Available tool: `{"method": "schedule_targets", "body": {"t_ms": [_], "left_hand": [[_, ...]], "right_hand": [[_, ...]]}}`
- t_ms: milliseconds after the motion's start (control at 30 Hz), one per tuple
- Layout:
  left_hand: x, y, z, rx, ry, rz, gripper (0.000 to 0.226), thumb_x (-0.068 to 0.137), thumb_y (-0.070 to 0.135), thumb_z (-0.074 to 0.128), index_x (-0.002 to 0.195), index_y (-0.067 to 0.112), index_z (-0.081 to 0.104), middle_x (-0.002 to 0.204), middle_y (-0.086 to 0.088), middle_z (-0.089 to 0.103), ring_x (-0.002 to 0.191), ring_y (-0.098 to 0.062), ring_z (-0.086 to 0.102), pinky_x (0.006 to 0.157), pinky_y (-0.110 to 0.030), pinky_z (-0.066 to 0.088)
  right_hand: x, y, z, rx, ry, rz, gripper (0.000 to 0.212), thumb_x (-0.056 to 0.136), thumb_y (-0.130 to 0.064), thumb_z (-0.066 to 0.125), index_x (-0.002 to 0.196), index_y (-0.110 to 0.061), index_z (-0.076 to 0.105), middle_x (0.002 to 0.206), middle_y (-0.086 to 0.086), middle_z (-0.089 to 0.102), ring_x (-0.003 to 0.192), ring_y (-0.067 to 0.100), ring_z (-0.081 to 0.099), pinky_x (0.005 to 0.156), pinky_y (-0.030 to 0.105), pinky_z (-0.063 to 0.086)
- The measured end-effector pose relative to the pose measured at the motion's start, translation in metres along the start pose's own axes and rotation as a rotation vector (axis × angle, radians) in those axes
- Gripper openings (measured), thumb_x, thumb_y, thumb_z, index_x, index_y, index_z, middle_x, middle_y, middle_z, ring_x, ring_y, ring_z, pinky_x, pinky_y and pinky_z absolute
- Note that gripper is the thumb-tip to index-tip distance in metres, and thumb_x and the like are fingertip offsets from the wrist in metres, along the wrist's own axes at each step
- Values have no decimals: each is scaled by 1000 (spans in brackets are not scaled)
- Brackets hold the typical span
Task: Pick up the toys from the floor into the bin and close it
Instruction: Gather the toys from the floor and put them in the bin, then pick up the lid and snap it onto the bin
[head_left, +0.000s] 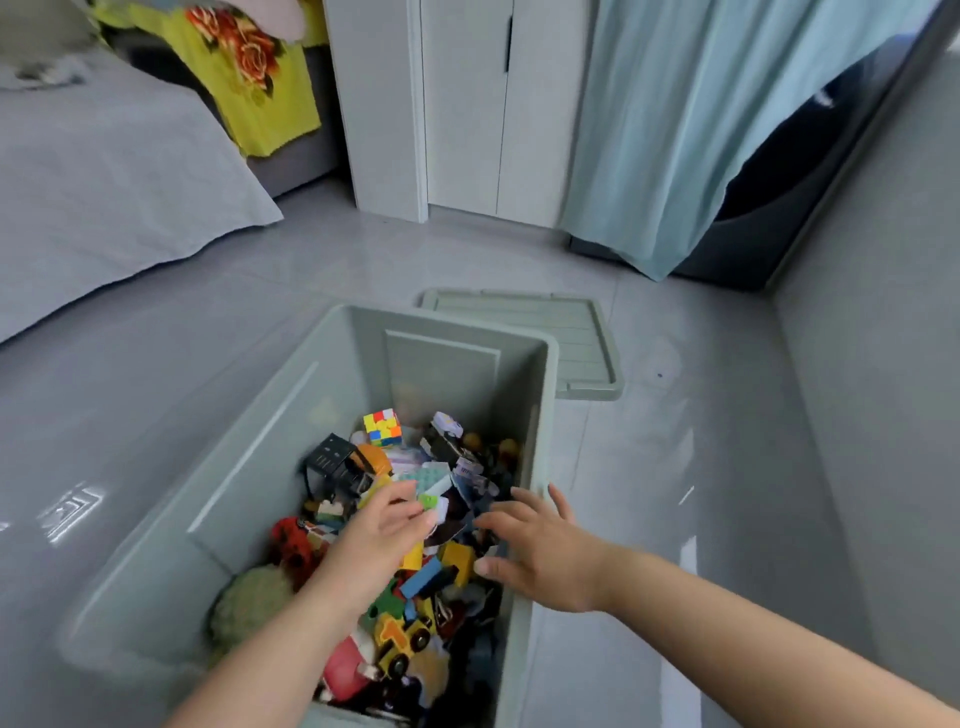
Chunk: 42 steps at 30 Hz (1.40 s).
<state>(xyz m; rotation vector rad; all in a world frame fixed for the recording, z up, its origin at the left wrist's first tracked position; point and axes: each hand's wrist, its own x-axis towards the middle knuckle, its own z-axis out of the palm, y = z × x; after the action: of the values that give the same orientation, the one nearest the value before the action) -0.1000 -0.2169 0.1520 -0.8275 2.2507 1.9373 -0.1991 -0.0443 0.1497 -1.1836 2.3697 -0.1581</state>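
Near end of the bin (249, 457): yellow toy truck (402, 642), fuzzy green ball (249, 597) in the near-left corner, building blocks heaped along the right wall.

Left hand (382, 540) is over the middle of the heap, fingers stretched forward. A small green-white block (434, 505) sits right at the fingertips. Can't tell if I'm pinching it or it just lies under them.

Right hand (540, 556) is by the right wall, fingers spread and released, holding nothing.

Puzzle cube (383, 427) sits toward the far end. Every toy I can see is in the bin, so my read is that loading is about done and levelling is the step in hand.

To do it well:
- press the heap down below the rim
- nudge tall pieces in from the right wall
- keep the rim free so the lid seats

Lid (550, 332) lies flat on the floor (675, 467), just past the bin's far-right corner, within reach for the close.
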Motion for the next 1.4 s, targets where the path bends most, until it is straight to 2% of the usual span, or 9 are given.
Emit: {"method": "schedule_targets", "body": {"t_ms": [133, 233, 433, 700, 900, 1033, 1167, 1267, 1400], "left_hand": [[-20, -8, 12, 94, -200, 13, 43, 90, 35, 56, 130, 29, 43, 109, 15, 61, 105, -4, 54, 87, -22, 36], [-24, -6, 20, 93, -271, 40, 42, 91, 34, 56, 129, 28, 41, 108, 15, 60, 105, -2, 54, 81, -18, 40], [-3, 2, 37, 31, -236, 123, 28, 90, 31, 57, 116, 32, 47, 106, 6, 65, 100, -7, 60, 81, -19, 43], [84, 63, 107, -210, -34, 305, 21, 81, 21, 61, 101, 19, 57, 84, -12, 64, 63, -4, 62, 57, -16, 48], [165, 119, 215, -197, -117, 223, 26, 78, 31, 55, 104, 28, 53, 92, -3, 65, 73, -3, 63, 79, -25, 51], [230, 127, 276, -166, -76, 39, 27, 89, 24, 53, 114, 29, 45, 102, 3, 60, 97, -11, 60, 94, -30, 47], [282, 106, 304, -168, 57, -146, 31, 91, 20, 49, 120, 26, 40, 104, -1, 56, 85, -13, 57, 75, -21, 47], [311, 78, 313, -214, 156, -274, 37, 91, 19, 47, 127, 25, 38, 98, 1, 56, 90, -17, 58, 86, -30, 48], [342, 55, 322, -300, 246, -382, 43, 91, 19, 46, 132, 30, 35, 96, 0, 57, 94, -21, 59, 85, -32, 47]], "right_hand": [[-20, -9, 6, -60, -98, -22, 100, 65, -78, 8, 144, -20, 28, 157, 2, 13, 145, 18, -11, 117, 39, -2], [-27, -17, -5, -76, -120, 4, 67, 92, -57, 33, 146, -16, 28, 156, 4, 16, 145, 18, -6, 118, 38, 2], [-20, -6, -9, -44, -107, -109, 60, 88, -51, 47, 136, -15, 44, 146, 7, 38, 142, 21, 17, 117, 40, 15], [-8, 86, -43, 918, 203, -63, 11, 89, -20, 59, 94, -19, 68, 90, 0, 71, 93, 5, 64, 93, 21, 48], [42, 247, -54, 1213, 399, 281, 17, 85, -21, 53, 84, -12, 67, 73, -4, 68, 78, 9, 62, 84, 20, 47], [91, 339, -43, 1200, 431, 439, 18, 92, -11, 48, 87, -9, 65, 86, 1, 65, 77, 14, 56, 70, 18, 43], [151, 403, -29, 1141, 415, 585, 16, 91, -17, 52, 82, -6, 59, 82, 8, 58, 74, 20, 51, 71, 32, 43], [192, 435, -24, 1082, 348, 654, 15, 90, -23, 52, 80, -12, 53, 83, 8, 54, 73, 22, 51, 79, 38, 48], [235, 459, -16, 925, 291, 651, 55, 90, -25, 55, 139, -11, 34, 136, 16, 41, 120, 34, 46, 94, 37, 41]]}}
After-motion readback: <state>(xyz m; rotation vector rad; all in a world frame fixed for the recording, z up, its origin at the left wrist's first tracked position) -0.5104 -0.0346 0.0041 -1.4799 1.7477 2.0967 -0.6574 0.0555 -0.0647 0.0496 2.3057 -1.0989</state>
